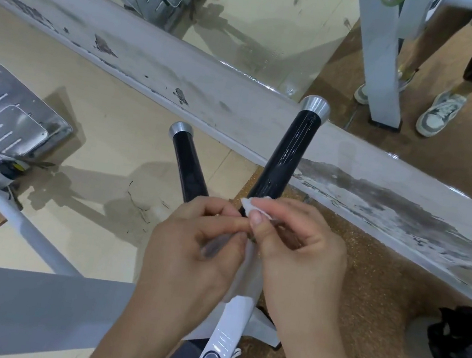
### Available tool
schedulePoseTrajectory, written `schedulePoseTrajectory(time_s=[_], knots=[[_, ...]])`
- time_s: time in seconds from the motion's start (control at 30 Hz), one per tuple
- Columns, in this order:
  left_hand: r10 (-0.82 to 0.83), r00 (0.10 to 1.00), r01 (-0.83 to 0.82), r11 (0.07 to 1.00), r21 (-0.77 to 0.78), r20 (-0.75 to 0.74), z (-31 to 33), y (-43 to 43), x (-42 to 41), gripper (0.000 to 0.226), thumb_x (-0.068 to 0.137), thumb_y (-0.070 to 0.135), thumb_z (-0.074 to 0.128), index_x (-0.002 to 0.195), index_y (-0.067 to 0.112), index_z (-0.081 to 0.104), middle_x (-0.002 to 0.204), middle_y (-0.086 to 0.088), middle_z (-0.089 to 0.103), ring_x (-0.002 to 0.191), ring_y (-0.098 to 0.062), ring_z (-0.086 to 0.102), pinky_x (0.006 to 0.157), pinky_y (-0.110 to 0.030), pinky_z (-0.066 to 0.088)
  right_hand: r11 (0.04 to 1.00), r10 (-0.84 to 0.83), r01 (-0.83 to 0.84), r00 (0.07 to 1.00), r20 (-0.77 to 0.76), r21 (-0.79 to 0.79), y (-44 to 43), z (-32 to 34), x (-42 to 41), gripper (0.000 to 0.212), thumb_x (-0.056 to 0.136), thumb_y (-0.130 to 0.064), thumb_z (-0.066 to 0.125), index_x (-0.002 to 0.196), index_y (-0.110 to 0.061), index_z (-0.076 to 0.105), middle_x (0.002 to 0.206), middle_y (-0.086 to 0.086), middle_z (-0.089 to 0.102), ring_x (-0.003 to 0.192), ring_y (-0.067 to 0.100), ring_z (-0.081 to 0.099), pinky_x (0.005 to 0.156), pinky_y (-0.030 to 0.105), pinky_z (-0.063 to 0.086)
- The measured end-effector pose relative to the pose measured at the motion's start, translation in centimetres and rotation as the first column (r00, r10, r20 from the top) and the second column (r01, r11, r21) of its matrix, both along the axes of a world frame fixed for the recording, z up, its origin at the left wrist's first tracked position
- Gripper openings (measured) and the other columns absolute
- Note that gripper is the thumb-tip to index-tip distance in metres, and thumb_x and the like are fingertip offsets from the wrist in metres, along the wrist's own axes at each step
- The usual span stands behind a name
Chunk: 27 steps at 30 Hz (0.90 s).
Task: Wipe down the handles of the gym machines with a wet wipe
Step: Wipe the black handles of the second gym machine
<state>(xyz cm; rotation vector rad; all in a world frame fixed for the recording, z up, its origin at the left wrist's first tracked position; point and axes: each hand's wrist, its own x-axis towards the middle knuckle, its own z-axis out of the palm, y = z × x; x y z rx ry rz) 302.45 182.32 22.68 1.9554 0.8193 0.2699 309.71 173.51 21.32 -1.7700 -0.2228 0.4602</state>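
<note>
Pinching wet wipe [254, 209] between thumb and fingers of right hand [297, 248], right at the bottom of the near black handle [286, 155], where grip meets white machine arm [235, 315]. Closed tight on the wipe, with only a small wad showing above the thumb. Presumably bunched for pressure on a round grip.

Left hand [189, 245] curled in beside it, fingertips up against the right thumb. Something grey between its fingers: could be arm tube, could be wipe tail, so cannot tell what it grips, if anything. Likely steadying the bar or re-folding the wipe.

Wet streaks along the handle up toward chrome end cap [314, 106]. Reads as mostly wiped, base section in hand now.

Second black handle [187, 169] to the left, apart from both hands, no streaks visible. Probably not done yet.

Behind: scuffed white beam [182, 80], mirror [266, 16] above it, someone else's shoes [441, 113] upper right.

Next, as a judgement only: wrap wipe round the base, twist, then move to second handle. Risk: thin wipe slipping out of the pinch or tearing at the collar.
</note>
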Motion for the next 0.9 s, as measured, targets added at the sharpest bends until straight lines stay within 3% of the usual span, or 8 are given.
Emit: schedulePoseTrajectory(time_s=[0.07, 0.13, 0.2, 0.33, 0.43, 0.6, 0.77, 0.9], knots=[[0.064, 0.997, -0.062, 0.996, -0.058, 0.032, 0.2, 0.3, -0.3, 0.028, 0.077, 0.014, 0.064, 0.078, 0.041, 0.073, 0.083, 0.020, 0.069, 0.077, -0.002, 0.063, 0.067, -0.007, 0.044, 0.989, 0.076, -0.052, 0.982, 0.173, -0.135, 0.1, -0.4, 0.4, 0.019, 0.081, -0.015, 0.072, 0.097, -0.026, 0.073, 0.098, -0.012, 0.063, 0.086, 0.006, 0.064, 0.073, 0.019, 0.053], [0.072, 0.997, -0.071, 0.996, -0.051, 0.007, 0.6, 0.3, 0.0, 0.031, 0.079, 0.015, 0.064, 0.084, 0.045, 0.070, 0.080, 0.022, 0.069, 0.074, -0.003, 0.063, 0.066, -0.009, 0.046, 0.969, 0.143, -0.069, 0.942, 0.304, -0.239, 0.0, -0.9, 0.6, 0.021, 0.084, -0.023, 0.069, 0.105, -0.022, 0.071, 0.100, -0.011, 0.060, 0.088, 0.005, 0.060, 0.074, 0.022, 0.053], [0.049, 0.998, -0.048, 0.998, 0.030, -0.030, 0.5, 0.3, 0.3, 0.026, 0.076, 0.025, 0.059, 0.087, 0.047, 0.067, 0.080, 0.021, 0.066, 0.073, -0.002, 0.060, 0.066, -0.011, 0.046, 0.957, 0.166, -0.054, 0.909, 0.382, -0.286, -0.1, -1.0, 0.3, 0.017, 0.085, -0.027, 0.068, 0.101, -0.021, 0.071, 0.096, -0.008, 0.058, 0.082, 0.004, 0.057, 0.069, 0.018, 0.050], [0.034, 0.996, -0.026, 0.995, 0.093, -0.086, 0.2, 0.2, 1.2, 0.031, 0.077, 0.028, 0.055, 0.100, 0.046, 0.062, 0.081, 0.016, 0.061, 0.071, -0.004, 0.056, 0.060, -0.013, 0.042, 0.936, 0.179, 0.009, 0.848, 0.499, -0.351, 1.6, -0.8, 1.4, 0.006, 0.084, -0.015, 0.068, 0.089, -0.015, 0.071, 0.085, -0.003, 0.059, 0.069, 0.008, 0.051, 0.062, 0.013, 0.041], [0.015, 0.996, -0.004, 0.993, 0.118, -0.093, 0.0, 0.3, 1.4, 0.032, 0.082, 0.016, 0.061, 0.104, 0.038, 0.069, 0.077, 0.013, 0.059, 0.067, -0.003, 0.053, 0.059, -0.012, 0.039, 0.939, 0.093, 0.081, 0.875, 0.475, -0.335, 2.6, -1.4, 4.6, 0.007, 0.086, -0.011, 0.064, 0.090, -0.012, 0.069, 0.085, -0.004, 0.053, 0.072, 0.007, 0.046, 0.067, 0.004, 0.034], [-0.025, 0.996, 0.038, 0.988, 0.150, -0.089, -0.1, 0.7, 1.8, 0.027, 0.079, 0.027, 0.054, 0.097, 0.045, 0.060, 0.069, 0.010, 0.054, 0.063, -0.004, 0.051, 0.055, -0.018, 0.039, 0.917, 0.293, -0.118, 0.846, 0.445, -0.380, 1.1, -1.1, 1.3, 0.012, 0.085, -0.009, 0.061, 0.093, -0.014, 0.069, 0.089, -0.004, 0.057, 0.078, 0.002, 0.047, 0.072, 0.006, 0.036], [-0.022, 0.995, 0.035, 0.990, 0.139, -0.099, -0.4, 0.8, 2.2, 0.031, 0.082, 0.019, 0.059, 0.101, 0.042, 0.067, 0.073, 0.013, 0.056, 0.068, -0.003, 0.052, 0.058, -0.014, 0.040, 0.939, 0.153, 0.020, 0.870, 0.469, -0.343, 2.4, -1.7, 5.2, 0.011, 0.087, -0.009, 0.062, 0.096, -0.011, 0.069, 0.092, 0.001, 0.057, 0.080, 0.000, 0.042, 0.074, 0.001, 0.033], [-0.057, 0.993, 0.070, 0.988, 0.135, -0.104, -0.1, 0.9, 2.6, 0.028, 0.081, 0.025, 0.053, 0.100, 0.045, 0.057, 0.070, 0.009, 0.055, 0.069, -0.005, 0.052, 0.060, -0.021, 0.042, 0.932, 0.277, -0.127, 0.854, 0.442, -0.338, 0.8, -1.2, 2.2, 0.012, 0.086, -0.013, 0.062, 0.094, -0.017, 0.070, 0.091, -0.005, 0.058, 0.081, 0.000, 0.049, 0.076, 0.001, 0.036]])
